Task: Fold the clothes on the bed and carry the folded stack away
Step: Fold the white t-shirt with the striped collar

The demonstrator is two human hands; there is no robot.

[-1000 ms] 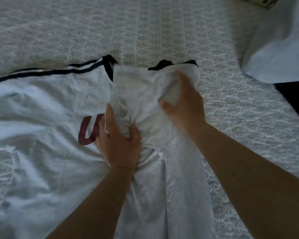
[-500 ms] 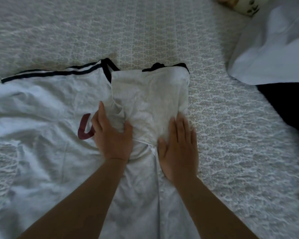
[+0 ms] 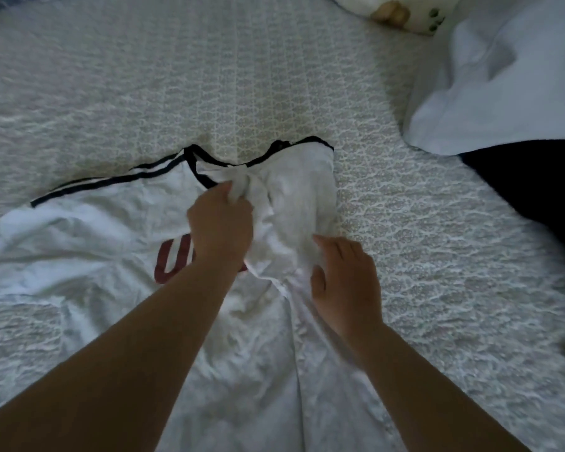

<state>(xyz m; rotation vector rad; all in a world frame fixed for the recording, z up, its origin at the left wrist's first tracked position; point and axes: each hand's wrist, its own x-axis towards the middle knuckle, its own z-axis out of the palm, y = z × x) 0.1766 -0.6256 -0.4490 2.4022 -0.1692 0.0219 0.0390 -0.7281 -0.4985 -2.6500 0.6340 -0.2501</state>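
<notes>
A white T-shirt with black trim and a dark red letter lies spread on the patterned bedspread, its right sleeve folded in over the chest. My left hand pinches a bunch of that folded sleeve's cloth near the collar. Just to the right, my right hand rests with relaxed fingers on the shirt's lower right part, at the foot of the folded sleeve.
A pale blue-white garment lies at the upper right, with a black garment beside and below it. A soft toy or printed cushion sits at the top edge.
My left hand has moved up from the shirt's chest to the folded sleeve near the collar and pinched it. My right hand stays low on the shirt, shifted slightly right.
</notes>
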